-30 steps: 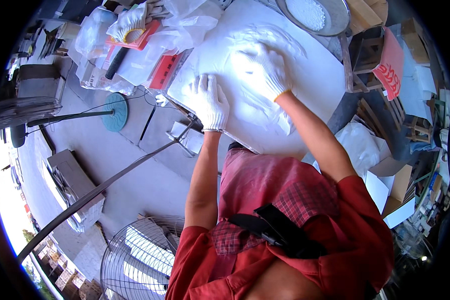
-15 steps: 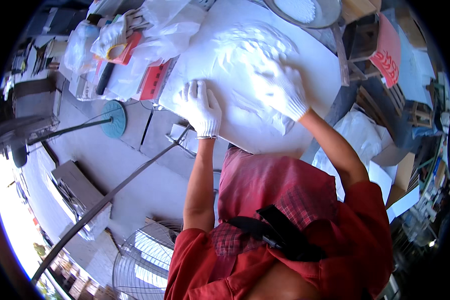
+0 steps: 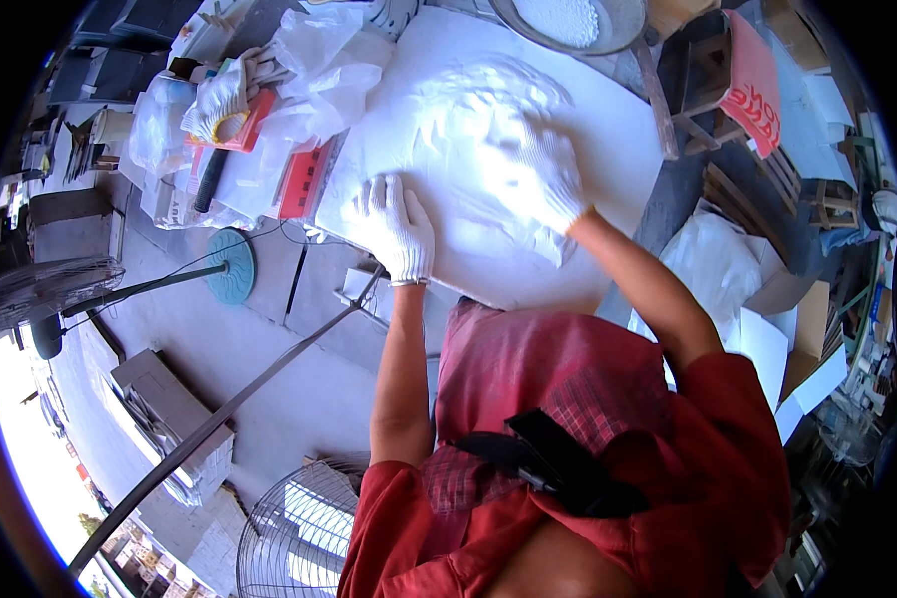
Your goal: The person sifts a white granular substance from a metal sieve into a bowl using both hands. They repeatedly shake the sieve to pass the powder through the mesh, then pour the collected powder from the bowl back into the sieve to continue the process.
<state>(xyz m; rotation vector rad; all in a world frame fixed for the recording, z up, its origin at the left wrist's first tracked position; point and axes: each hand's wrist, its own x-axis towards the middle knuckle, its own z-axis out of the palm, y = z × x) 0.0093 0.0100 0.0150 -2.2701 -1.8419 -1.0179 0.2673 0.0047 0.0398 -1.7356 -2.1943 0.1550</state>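
While both white-gloved hands are lying on a white sheet (image 3: 528, 229) in the upper middle of the frame, neither is gripping anything. The left hand (image 3: 397, 227) is pressing flat with its fingers spread near the sheet's lower left edge, open and released. The right hand (image 3: 536, 171) is resting palm-down further up and to the right, on a rumpled, raised patch of white material (image 3: 483, 105) that is sitting on the sheet; its fingers are lying loosely open, though glare is washing out the glove and making the fingertips hard to separate from the white beneath. The two hands are staying near each other but not touching.

The sheet is covering most of the worktop (image 3: 636, 75), whose bare edge is showing along the right side. A shallow round basin of white granules (image 3: 568, 20) is sitting at the top edge of the frame, just beyond the sheet. To the upper left, crumpled clear plastic bags (image 3: 319, 70), a spare pair of work gloves (image 3: 219, 95), a red flat packet (image 3: 299, 181) and a black-handled tool (image 3: 207, 181) are crowding beside the sheet. Below them, a round teal stand base (image 3: 231, 265) is standing on the grey floor (image 3: 279, 389), and a wire fan guard (image 3: 304, 533) is showing at the bottom. A red printed cloth (image 3: 752, 80) is hanging over a wooden stool at the upper right.
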